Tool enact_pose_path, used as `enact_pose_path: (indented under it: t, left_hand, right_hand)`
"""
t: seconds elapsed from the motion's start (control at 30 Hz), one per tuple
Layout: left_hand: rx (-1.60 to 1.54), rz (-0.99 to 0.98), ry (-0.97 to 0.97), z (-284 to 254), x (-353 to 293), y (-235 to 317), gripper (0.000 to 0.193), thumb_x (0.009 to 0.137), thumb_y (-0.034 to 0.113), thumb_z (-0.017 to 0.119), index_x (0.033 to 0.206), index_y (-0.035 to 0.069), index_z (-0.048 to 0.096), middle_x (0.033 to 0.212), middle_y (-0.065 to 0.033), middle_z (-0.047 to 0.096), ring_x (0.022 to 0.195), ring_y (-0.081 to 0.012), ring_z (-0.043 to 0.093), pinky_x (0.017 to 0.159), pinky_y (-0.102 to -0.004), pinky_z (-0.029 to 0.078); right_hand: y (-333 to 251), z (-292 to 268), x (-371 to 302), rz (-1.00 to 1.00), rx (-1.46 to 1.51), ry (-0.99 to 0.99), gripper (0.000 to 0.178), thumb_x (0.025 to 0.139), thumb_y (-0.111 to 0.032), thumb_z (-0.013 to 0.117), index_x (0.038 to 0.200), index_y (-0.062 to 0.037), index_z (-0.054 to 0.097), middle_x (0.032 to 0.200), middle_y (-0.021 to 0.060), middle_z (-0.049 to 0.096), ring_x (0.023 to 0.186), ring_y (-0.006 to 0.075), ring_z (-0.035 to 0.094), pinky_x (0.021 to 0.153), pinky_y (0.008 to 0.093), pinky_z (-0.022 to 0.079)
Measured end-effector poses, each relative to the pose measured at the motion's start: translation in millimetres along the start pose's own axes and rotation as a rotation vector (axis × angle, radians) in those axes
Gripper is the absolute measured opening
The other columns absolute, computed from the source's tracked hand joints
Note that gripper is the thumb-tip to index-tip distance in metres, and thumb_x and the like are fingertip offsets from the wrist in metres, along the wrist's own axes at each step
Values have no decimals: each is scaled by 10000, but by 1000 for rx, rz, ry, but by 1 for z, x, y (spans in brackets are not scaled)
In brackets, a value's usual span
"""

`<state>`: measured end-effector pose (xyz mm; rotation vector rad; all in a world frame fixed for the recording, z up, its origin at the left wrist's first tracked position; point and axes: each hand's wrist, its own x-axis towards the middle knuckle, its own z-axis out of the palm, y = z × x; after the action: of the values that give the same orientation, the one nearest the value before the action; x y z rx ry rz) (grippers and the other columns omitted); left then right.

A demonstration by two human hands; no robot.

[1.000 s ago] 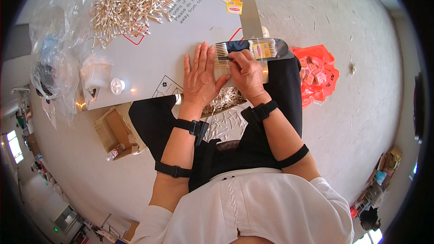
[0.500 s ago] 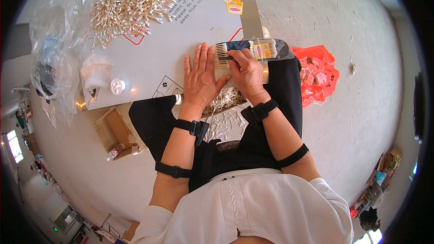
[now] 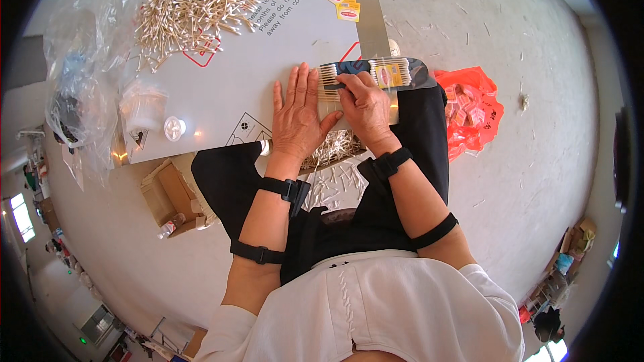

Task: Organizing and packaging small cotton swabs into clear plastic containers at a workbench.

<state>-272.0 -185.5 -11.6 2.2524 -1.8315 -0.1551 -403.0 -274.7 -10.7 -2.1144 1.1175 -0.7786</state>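
My left hand (image 3: 295,115) lies flat on the grey table sheet (image 3: 221,94), fingers stretched out and nothing in its grasp. Beside it, my right hand (image 3: 367,106) has curled fingers, with thumb and forefinger closed at the near side of a row of cotton swabs (image 3: 328,74). What those fingertips hold, if anything, is hidden. The row rests partly on a dark strip with rounded ends (image 3: 420,74). Farther right on that strip lies a flat pack of cotton swabs with a yellow card (image 3: 389,75).
A big heap of loose cotton swabs (image 3: 198,10) covers the far left. Yellow cards (image 3: 348,11) lie near the table's far right edge. A white round spool-like piece (image 3: 174,129) stands left. Below are a swab-filled box (image 3: 335,149), a cardboard box (image 3: 168,191) and a red bag (image 3: 493,104).
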Motion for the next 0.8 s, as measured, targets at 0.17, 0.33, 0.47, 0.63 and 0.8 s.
enact_pose_path:
  t: [0.17, 0.33, 0.47, 0.63, 0.8]
  left_hand:
    - [-1, 1, 1, 0, 0, 0, 912, 886, 624, 517, 1536, 58, 219, 1606, -123, 207, 1490, -282, 182, 1194, -528, 120]
    - [5, 2, 5, -1, 1, 1, 903, 888, 628, 513, 1529, 57, 233, 1601, -126, 218, 1487, -287, 191, 1189, -531, 129]
    - [-1, 0, 10, 0, 0, 0, 898, 889, 622, 518, 1528, 59, 233, 1599, -126, 224, 1485, -288, 195, 1188, -531, 131]
    - [-34, 1, 14, -1, 0, 0, 901, 880, 578, 565, 1535, 68, 215, 1603, -121, 222, 1489, -278, 192, 1192, -527, 129]
    - [-36, -2, 15, -1, 0, 0, 904, 874, 554, 586, 1538, 71, 208, 1605, -120, 215, 1491, -275, 188, 1194, -526, 129]
  right_hand:
    - [0, 0, 0, -4, -3, 4, 192, 797, -102, 669, 989, -112, 674, 816, 91, 586, 740, 321, 634, 623, 434, 507]
    - [2, 0, -3, 32, 123, 53, 132, 797, -70, 665, 927, -90, 669, 794, 97, 588, 716, 328, 631, 614, 426, 506]
    - [2, -5, -11, -34, 123, 49, 42, 801, -49, 659, 835, -74, 654, 782, 99, 586, 701, 337, 624, 600, 425, 503]
    - [-2, -7, -13, -41, 70, 19, 22, 806, -53, 660, 812, -72, 652, 778, 98, 584, 694, 332, 623, 593, 424, 502]
    - [-3, -7, -13, -29, 64, 9, 16, 812, -66, 665, 825, -75, 666, 778, 90, 586, 695, 322, 628, 595, 420, 504]
